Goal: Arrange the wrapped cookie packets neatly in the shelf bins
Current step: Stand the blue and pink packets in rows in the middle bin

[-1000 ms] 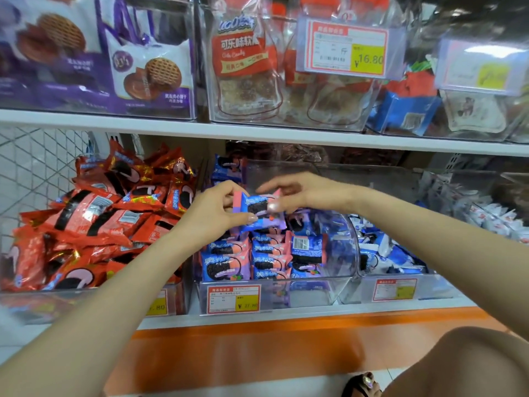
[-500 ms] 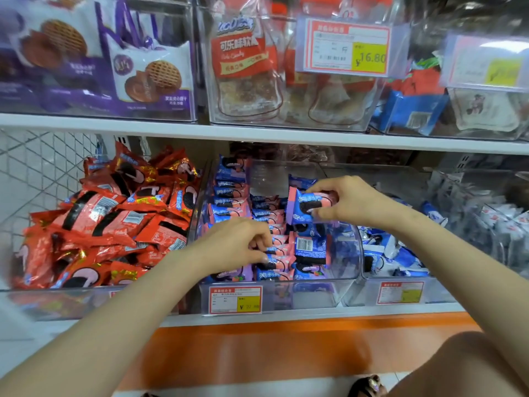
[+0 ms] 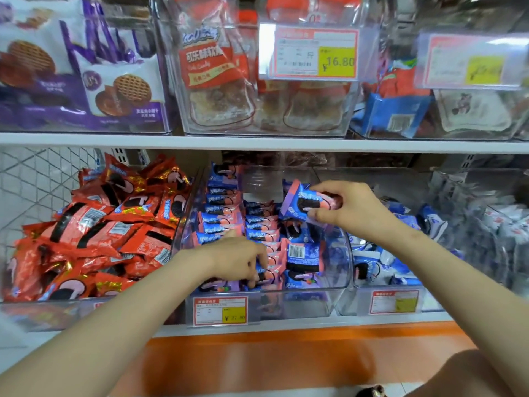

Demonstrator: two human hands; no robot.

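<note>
A white shelf board (image 3: 257,144) runs across just above the fingers (image 3: 329,187). Below them a second white shelf edge (image 3: 315,323) sits on a broad orange panel (image 3: 286,362), with a strip of pale floor (image 3: 229,393) under that. Far left of the fingers stands white wire mesh (image 3: 28,190). Up to their right is a grey slotted post (image 3: 469,161). The light is bright and even.

Left hand (image 3: 237,260) fingertips buried among packets (image 3: 259,222) in middle bin (image 3: 300,302), grip unclear. Right hand (image 3: 352,210) covers one end of its packet (image 3: 300,204). Far-right bin (image 3: 458,179) contents smeared. Price tag (image 3: 219,310) print unreadable. Top bins (image 3: 169,81) cropped by top edge.
</note>
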